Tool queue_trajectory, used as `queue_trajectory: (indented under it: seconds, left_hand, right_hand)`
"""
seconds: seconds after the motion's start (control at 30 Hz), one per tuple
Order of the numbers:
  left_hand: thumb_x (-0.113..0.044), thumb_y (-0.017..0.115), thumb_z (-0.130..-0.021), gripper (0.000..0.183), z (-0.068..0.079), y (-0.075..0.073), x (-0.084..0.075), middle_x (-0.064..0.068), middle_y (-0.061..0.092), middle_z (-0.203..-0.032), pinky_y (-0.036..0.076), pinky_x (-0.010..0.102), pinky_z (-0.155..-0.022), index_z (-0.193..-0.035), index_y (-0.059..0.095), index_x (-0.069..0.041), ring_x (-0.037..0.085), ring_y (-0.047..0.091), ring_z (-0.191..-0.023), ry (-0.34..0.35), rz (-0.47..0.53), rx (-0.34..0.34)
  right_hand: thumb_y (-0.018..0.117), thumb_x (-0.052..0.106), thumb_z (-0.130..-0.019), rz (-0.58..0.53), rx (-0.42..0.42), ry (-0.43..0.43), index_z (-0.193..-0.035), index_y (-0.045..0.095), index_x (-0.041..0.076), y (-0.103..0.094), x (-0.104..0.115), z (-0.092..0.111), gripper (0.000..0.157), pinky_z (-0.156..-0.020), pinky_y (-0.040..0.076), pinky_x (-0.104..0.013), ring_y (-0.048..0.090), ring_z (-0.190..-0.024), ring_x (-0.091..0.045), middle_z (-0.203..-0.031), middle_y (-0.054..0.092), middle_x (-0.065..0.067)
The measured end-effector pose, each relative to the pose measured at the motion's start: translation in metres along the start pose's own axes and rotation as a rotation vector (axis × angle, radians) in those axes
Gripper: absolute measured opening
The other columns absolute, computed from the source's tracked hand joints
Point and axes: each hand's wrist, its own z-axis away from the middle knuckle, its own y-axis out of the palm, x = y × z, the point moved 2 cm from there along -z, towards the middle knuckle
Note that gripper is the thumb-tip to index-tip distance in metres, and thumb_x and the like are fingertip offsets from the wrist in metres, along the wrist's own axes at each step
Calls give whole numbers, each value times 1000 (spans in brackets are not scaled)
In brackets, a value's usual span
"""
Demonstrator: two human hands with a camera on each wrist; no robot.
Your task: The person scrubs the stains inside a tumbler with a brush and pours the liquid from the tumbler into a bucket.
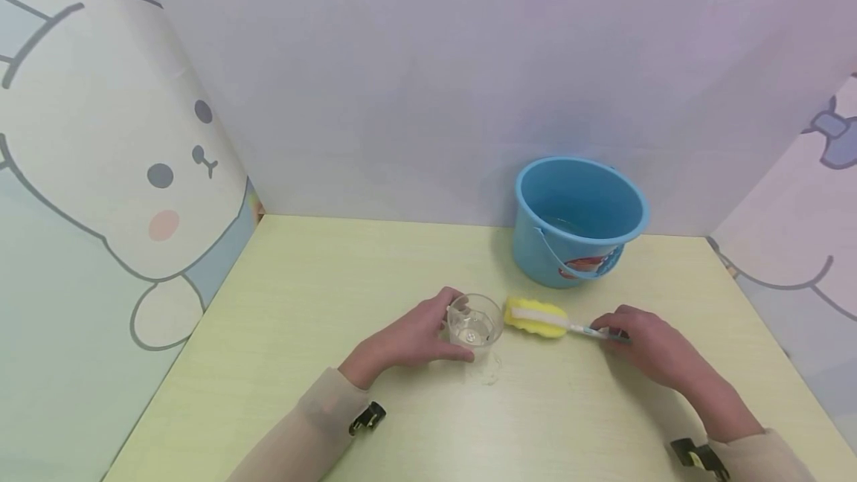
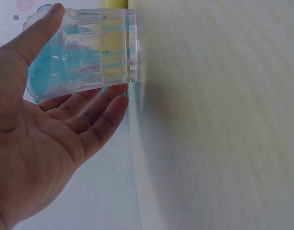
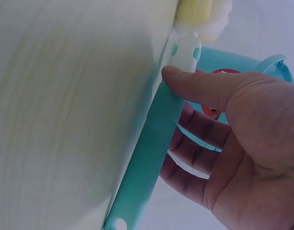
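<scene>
A clear glass cup (image 1: 477,327) stands upright on the table, its rim facing up. Around its left side curves my left hand (image 1: 422,333), thumb at the near side and fingers behind. The left wrist view shows the thumb lying along the cup's wall and the other fingers on the opposite side. To the right of the cup lies a yellow sponge brush (image 1: 535,316), its head pointing at the cup. My right hand (image 1: 646,348) pinches its teal handle (image 3: 149,148) between thumb and fingers, with the handle low along the tabletop.
A blue bucket (image 1: 581,255) with a lowered handle and a red label stands behind the brush, near the back wall. There is a small wet mark on the pale yellow table (image 1: 321,281) beside the cup. Walls with cartoon prints enclose both sides.
</scene>
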Motion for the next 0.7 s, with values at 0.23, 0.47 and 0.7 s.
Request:
queue_trajectory:
  seconds: [0.23, 0.47, 0.7]
  left_hand:
    - [-43, 90, -86, 85, 0, 0, 0, 7, 60, -143, 51, 37, -107, -149, 44, -9, 19, 60, -127, 5, 2, 2]
    - [-46, 89, -86, 86, 0, 0, 1, 6, 60, -143, 51, 37, -107, -149, 43, -10, 18, 60, -125, 5, -19, -1]
    - [-45, 90, -86, 86, 0, 0, 0, 5, 60, -143, 51, 36, -106, -149, 43, -10, 18, 61, -124, 1, -18, -2]
  right_hand:
    - [91, 1, -79, -4, 25, 22, -109, 78, 15, -2, 1, -2, 36, -67, 55, -32, 57, -77, -6, -87, 61, 14]
    - [90, 6, -82, -15, 62, 69, -113, 77, 14, -9, 5, -5, 35, -70, 56, -35, 60, -83, -12, -91, 63, 9]
    - [88, 24, -89, -36, 39, 121, -119, 76, 11, -26, 7, -8, 35, -72, 56, -38, 63, -88, -18, -97, 67, 3]
